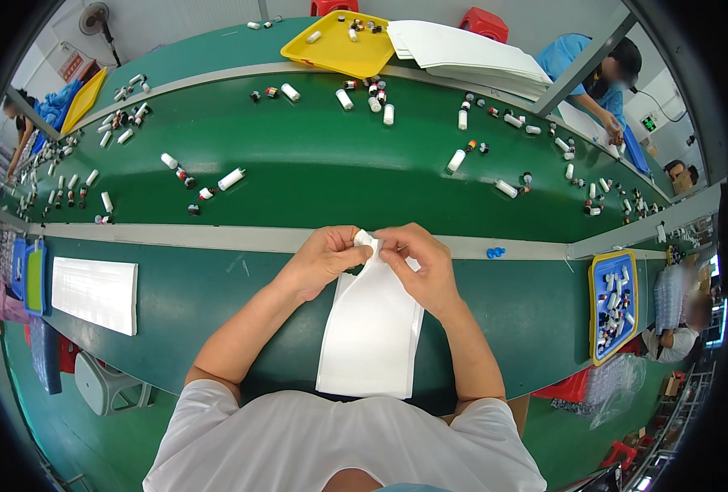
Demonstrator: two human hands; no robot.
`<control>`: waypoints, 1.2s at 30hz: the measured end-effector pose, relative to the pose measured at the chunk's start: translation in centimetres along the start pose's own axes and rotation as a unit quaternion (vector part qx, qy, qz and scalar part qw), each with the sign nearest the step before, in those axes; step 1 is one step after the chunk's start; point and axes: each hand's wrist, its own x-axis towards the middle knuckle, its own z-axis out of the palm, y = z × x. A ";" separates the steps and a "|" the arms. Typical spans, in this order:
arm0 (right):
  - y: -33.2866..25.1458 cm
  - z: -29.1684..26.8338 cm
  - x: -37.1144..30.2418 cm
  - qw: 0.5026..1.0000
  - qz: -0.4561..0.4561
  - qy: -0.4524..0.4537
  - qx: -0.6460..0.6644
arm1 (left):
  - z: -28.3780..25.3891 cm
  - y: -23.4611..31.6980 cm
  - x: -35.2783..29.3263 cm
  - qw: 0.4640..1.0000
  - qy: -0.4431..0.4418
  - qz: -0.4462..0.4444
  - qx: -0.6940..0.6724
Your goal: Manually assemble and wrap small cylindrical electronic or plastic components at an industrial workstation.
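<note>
A white sheet [368,344], seemingly paper with more layers beneath it, lies lengthwise before me at the near side of the green table. Its far end rises and curls between my two hands. My left hand [324,261] pinches the curled left corner between thumb and fingers. Close beside it, my right hand [419,264] is closed on the same raised end, thumb and fingertips together. Whether a smaller piece sits between the fingertips is hidden.
A green conveyor belt [298,184] beyond the grey rail carries scattered white bottles [232,179] and small vials. White sheets [95,295] lie at left. A blue tray [624,328] of bottles stands right, near blue pieces [496,252]. A yellow tray [339,53] and a co-worker [593,70] are across.
</note>
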 end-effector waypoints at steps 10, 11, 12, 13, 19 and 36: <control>0.7 -1.8 0.4 0.922 -0.299 0.009 -0.247 | 0.8 -0.3 0.4 0.995 -0.039 -0.060 -0.068; 0.8 -1.8 0.6 0.922 -0.296 0.011 -0.251 | 0.7 -0.3 0.4 0.995 -0.043 -0.061 -0.070; 1.1 -2.0 0.6 0.915 -0.312 0.011 -0.256 | 0.9 -0.1 0.4 0.994 -0.039 -0.073 -0.073; 1.3 -2.3 0.6 0.908 -0.328 0.011 -0.261 | 1.1 0.0 0.4 0.993 -0.034 -0.085 -0.076; 1.6 -3.0 0.6 0.891 -0.367 0.025 -0.266 | 1.6 -0.4 0.8 0.991 -0.021 -0.101 -0.082; 1.1 -4.8 0.5 0.928 -0.275 -0.060 -0.242 | 2.2 -0.8 2.1 0.999 0.004 -0.033 0.028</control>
